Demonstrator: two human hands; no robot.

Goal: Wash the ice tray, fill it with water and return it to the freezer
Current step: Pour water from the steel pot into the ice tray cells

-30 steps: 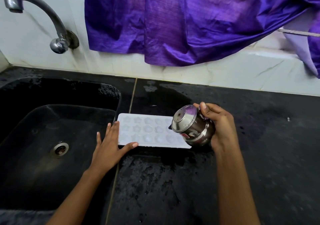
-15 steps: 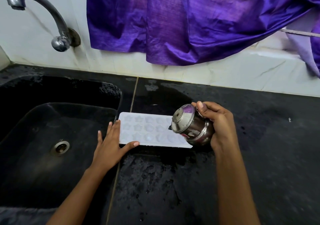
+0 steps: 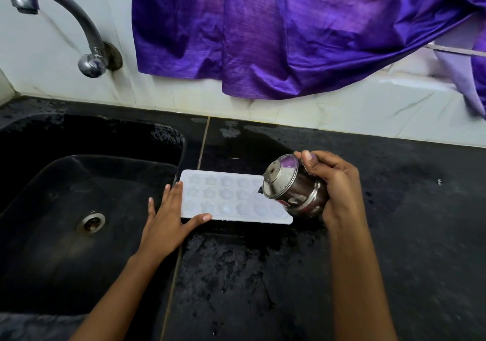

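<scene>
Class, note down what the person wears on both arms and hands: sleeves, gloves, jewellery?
Nothing shows: the left hand and right hand are ungloved, with no rings, and both forearms are bare to the frame's edge, without sleeves, watch or bangles.

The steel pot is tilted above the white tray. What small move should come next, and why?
Probably slide the small round steel pot leftward along the white plastic ice tray. The right hand holds it tilted over the tray's right end; the cells nearer the left hand, which rests flat on the left end, lie away from its mouth. Whether water flows, I cannot tell.
</scene>
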